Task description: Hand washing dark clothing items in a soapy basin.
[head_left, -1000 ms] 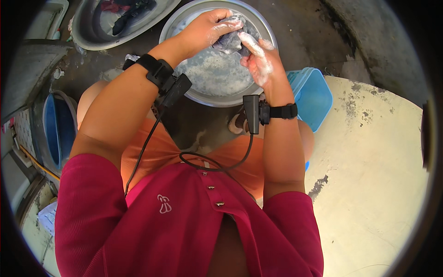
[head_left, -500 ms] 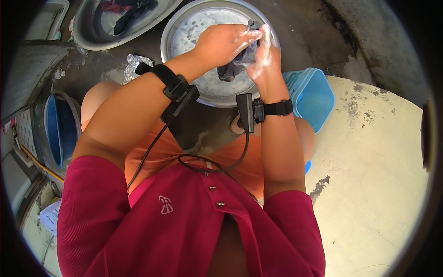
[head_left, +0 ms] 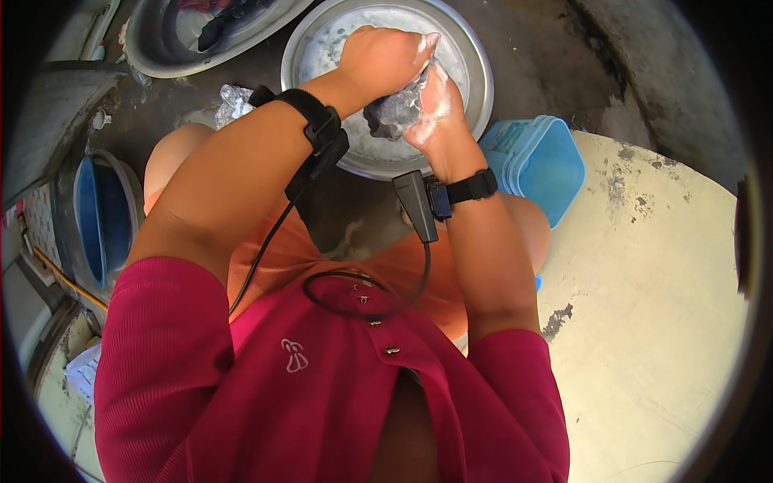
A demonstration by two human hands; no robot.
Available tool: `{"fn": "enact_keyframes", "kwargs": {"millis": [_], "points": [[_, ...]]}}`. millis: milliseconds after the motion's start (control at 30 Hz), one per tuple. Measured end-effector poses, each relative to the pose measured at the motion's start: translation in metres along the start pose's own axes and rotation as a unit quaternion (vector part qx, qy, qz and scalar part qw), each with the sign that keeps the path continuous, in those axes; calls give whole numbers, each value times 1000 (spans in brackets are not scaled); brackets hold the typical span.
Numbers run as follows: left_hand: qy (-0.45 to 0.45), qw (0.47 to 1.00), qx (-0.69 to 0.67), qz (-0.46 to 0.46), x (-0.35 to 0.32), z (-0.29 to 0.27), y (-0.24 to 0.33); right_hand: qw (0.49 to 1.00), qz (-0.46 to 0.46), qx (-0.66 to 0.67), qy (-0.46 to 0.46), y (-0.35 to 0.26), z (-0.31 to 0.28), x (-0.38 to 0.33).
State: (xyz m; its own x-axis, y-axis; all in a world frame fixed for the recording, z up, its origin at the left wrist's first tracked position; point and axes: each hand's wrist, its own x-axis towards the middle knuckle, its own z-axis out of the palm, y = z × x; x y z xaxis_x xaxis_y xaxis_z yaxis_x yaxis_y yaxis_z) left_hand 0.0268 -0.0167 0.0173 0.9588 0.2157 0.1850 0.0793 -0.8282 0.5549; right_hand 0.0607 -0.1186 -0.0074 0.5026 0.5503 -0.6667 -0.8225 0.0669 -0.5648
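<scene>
A dark grey soapy cloth [head_left: 396, 111] is bunched between my two hands, over a round metal basin [head_left: 481, 60] of sudsy water. My left hand [head_left: 388, 60] is closed in a fist on the cloth's upper part. Against it presses my right hand [head_left: 439, 105], its palm and fingers streaked with white foam and curled round the cloth. The cloth's lower end hangs loose to the left of my right wrist. How the fingers meet is partly hidden by the fists.
A second metal basin [head_left: 153, 60] with dark and red clothes [head_left: 221, 26] stands at the upper left. Right of my right forearm is a light-blue plastic bucket [head_left: 555, 173] beside a pale, stained slab [head_left: 644, 306]. Far left sits a blue tub [head_left: 93, 221]. Crumpled clear plastic [head_left: 233, 105] lies by my left forearm.
Both hands have shifted a little left over the basin, still gripping the cloth. My right wrist has turned and the cloth is bunched differently.
</scene>
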Motion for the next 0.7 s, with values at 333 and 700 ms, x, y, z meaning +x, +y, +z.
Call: {"fn": "enact_keyframes", "kwargs": {"millis": [333, 700], "points": [[3, 999, 24, -40, -2, 3, 1, 999, 2, 14, 46, -5, 9, -17], [-13, 999, 16, -30, -10, 7, 4, 1000, -1, 14, -2, -7, 5, -19]]}}
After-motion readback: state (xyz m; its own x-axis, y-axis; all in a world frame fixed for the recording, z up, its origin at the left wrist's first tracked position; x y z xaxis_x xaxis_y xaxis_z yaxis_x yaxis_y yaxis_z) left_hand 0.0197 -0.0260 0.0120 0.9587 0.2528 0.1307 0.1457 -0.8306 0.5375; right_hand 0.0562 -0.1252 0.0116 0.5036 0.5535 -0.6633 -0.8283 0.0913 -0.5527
